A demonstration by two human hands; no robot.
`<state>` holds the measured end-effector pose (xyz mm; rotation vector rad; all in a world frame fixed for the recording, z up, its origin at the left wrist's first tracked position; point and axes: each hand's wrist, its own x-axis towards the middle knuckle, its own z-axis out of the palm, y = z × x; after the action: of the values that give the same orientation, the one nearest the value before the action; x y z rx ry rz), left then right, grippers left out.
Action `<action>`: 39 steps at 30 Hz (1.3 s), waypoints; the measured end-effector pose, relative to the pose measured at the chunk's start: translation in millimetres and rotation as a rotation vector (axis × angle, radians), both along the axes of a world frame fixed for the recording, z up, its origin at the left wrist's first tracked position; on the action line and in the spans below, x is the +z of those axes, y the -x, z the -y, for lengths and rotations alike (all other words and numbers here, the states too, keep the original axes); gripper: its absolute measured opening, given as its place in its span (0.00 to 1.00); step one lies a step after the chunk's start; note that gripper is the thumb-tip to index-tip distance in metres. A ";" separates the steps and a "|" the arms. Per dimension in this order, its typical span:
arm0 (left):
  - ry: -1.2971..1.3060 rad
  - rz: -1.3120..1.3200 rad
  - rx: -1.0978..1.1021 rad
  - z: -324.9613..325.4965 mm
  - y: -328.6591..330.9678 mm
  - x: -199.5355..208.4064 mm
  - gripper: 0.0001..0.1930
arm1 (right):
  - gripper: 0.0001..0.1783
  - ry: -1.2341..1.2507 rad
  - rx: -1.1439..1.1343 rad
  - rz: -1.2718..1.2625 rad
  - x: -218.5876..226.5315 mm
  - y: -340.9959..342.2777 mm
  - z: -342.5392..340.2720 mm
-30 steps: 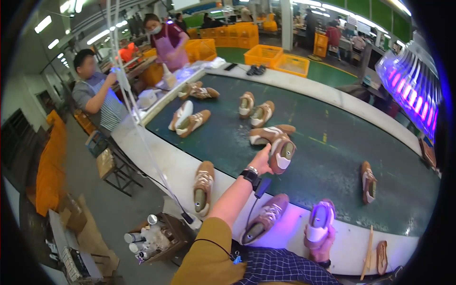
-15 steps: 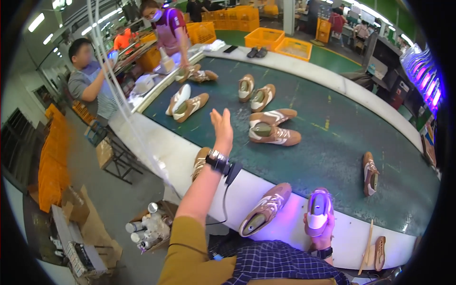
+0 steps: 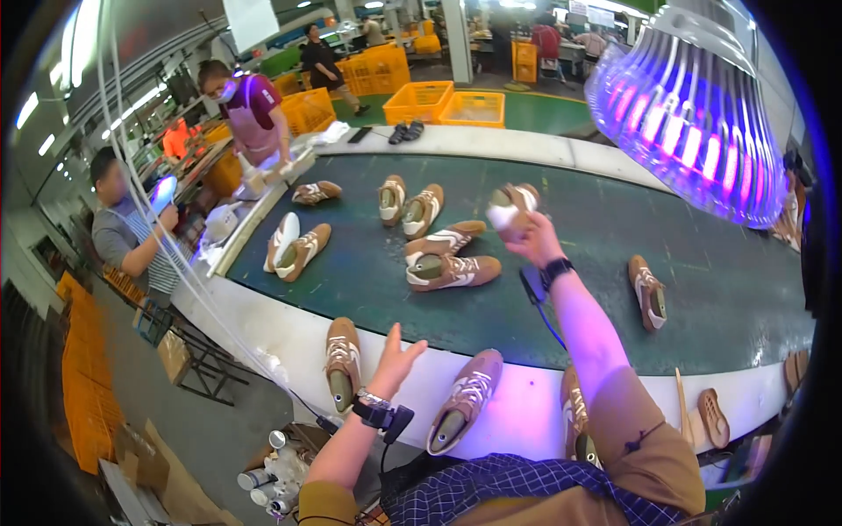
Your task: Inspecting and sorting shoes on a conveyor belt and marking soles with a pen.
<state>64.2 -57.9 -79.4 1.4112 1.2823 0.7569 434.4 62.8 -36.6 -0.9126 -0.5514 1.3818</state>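
Note:
Out over the green belt (image 3: 570, 311), my right hand (image 3: 531, 242) is closed on a brown sneaker (image 3: 511, 210) with a white heel, blurred by motion. Whether that sneaker touches the belt I cannot tell. My left hand (image 3: 396, 361) holds nothing, fingers spread, above the white ledge (image 3: 526, 394). It hovers between one brown sneaker (image 3: 343, 355) on its left and another sneaker (image 3: 471, 396) on its right. A third sneaker (image 3: 574, 412) stands on the ledge, partly hidden by my right arm. Two tan sneakers (image 3: 452, 273) lie side by side mid-belt.
More sneakers (image 3: 424, 210) rest on the belt, one (image 3: 646, 294) far to the right. A glowing lamp (image 3: 693, 114) hangs at upper right. Shoe soles (image 3: 714, 417) and a thin stick (image 3: 683, 408) lie on the right ledge. Two co-workers (image 3: 246, 114) stand at the belt's left end.
My right hand has carried the sneaker from the near ledge outward over the belt. My left hand has drawn back from the belt to the ledge. The view has shifted.

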 end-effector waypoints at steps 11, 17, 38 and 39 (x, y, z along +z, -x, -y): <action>-0.521 -0.627 0.137 19.5 18.0 17.0 0.51 | 0.21 0.164 0.151 0.336 -57.4 45.6 58.6; -0.547 -0.249 0.572 -23.8 32.5 99.6 0.49 | 0.19 0.269 0.023 0.459 -86.7 -24.9 120.7; -0.207 -0.397 -0.582 77.6 -34.7 -23.6 0.50 | 0.30 0.540 -0.860 1.507 -178.9 -285.2 246.6; -0.185 -0.393 -0.580 89.2 -34.9 -27.4 0.50 | 0.29 0.522 -0.888 1.576 -180.3 -297.8 251.9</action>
<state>99.0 -147.0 -106.8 2.0302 1.0131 0.2086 732.3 -189.1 -217.0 -2.2792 -0.7456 -0.2708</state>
